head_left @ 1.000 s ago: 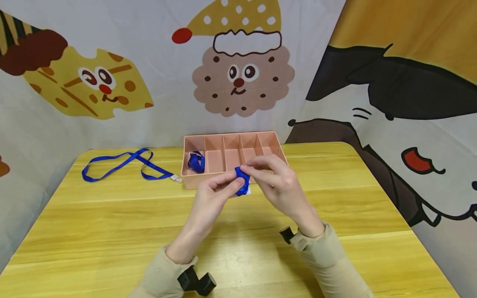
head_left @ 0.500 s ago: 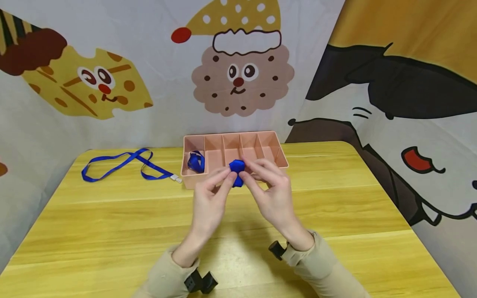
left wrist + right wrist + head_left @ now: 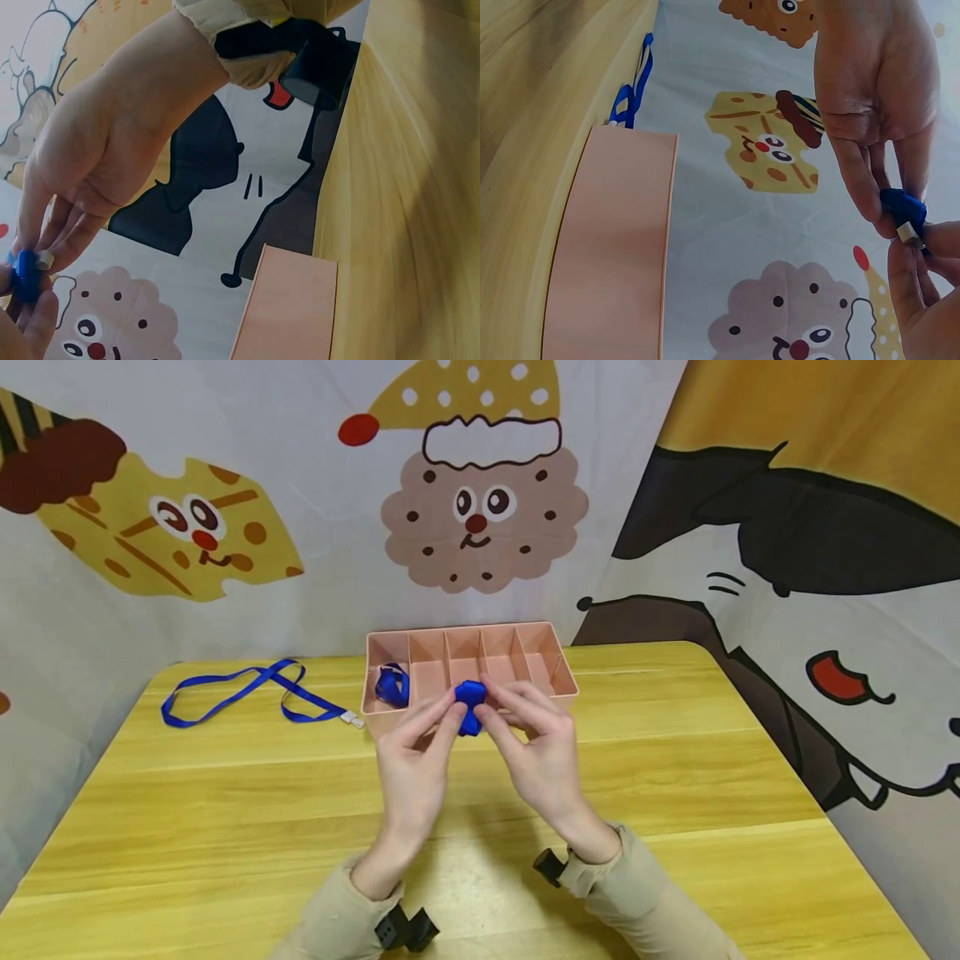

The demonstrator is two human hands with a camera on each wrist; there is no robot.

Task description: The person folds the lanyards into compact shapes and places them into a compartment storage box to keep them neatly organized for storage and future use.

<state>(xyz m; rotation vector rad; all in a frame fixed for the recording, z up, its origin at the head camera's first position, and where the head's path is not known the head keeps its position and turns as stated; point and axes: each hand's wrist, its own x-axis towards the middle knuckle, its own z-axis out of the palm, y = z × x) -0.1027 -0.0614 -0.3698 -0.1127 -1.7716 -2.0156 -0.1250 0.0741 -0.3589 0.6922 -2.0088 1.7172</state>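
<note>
Head view: a rolled blue strap [image 3: 470, 706] sits between both hands' fingertips, the left hand [image 3: 412, 768] pinching its left edge, the right hand [image 3: 540, 752] its right, thumbs on the near side. It is held up just nearer than the pink box [image 3: 382, 724]. A second ago the strap leaned and the right fingers were at its top right; now it stands straighter, pinched from both sides.

Left wrist view: the strap shows at the fingertips, a white clip [image 3: 46, 260] beside it.

Right wrist view: that clip lies against the strap, near the right fingertips.
</note>
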